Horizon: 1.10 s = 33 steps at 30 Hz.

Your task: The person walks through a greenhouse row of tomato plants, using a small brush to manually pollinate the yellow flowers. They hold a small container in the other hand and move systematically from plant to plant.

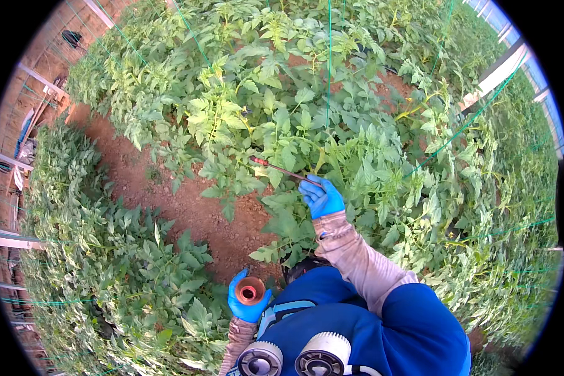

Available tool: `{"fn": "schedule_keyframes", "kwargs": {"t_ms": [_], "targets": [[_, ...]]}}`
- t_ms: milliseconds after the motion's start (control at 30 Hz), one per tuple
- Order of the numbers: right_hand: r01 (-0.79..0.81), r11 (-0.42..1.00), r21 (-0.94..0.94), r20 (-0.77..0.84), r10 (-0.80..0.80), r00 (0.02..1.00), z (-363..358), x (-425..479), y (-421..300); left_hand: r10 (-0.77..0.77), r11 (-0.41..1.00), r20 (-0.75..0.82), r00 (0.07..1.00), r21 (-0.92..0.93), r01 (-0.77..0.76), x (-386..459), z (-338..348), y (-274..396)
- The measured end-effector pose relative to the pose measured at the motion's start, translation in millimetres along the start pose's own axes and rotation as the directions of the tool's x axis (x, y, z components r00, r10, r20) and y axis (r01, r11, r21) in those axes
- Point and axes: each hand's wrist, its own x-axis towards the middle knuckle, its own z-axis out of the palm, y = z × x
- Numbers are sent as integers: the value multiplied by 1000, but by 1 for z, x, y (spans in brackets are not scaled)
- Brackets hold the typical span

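My right hand (323, 197), in a blue glove, grips the lower end of a thin brush-like stick (286, 172). Its dark red tip (258, 160) points up and left, among the leaves of a tomato plant (282, 127). Whether the tip touches a leaf or stem, I cannot tell. Low in the view, close to my body, my left hand (248, 301) wears a matching glove. Its fingers wrap around a reddish-brown open-mouthed container (249, 289), seen from above. A red ring shows inside the container; its contents are not clear.
Reddish soil (188, 197) forms a path between dense rows of plants. A green support string (329, 66) hangs before me, and another string (470, 120) slants at right near a pale post (496, 75). Respirator filters (322, 355) intrude at the bottom.
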Motion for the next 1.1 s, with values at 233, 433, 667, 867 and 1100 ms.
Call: {"fn": "schedule_keyframes", "kwargs": {"t_ms": [233,433,667,867,1100], "targets": [[78,997,24,-137,-74,988,33,110,40,-70,996,-261,963,-66,55,53,-34,5],[224,962,-155,-192,-252,949,41,190,53,-4,991,-245,970,127,36,94,-49,21],[274,874,-402,-77,-331,941,50,247,57,-25,996,-180,983,76,39,148,-77,-22],[275,872,-404,38,-285,958,55,268,81,-278,960,-245,929,-98,261,177,-64,11],[310,854,-418,57,-316,947,56,272,70,-20,985,-206,978,161,54,194,-57,22]]}}
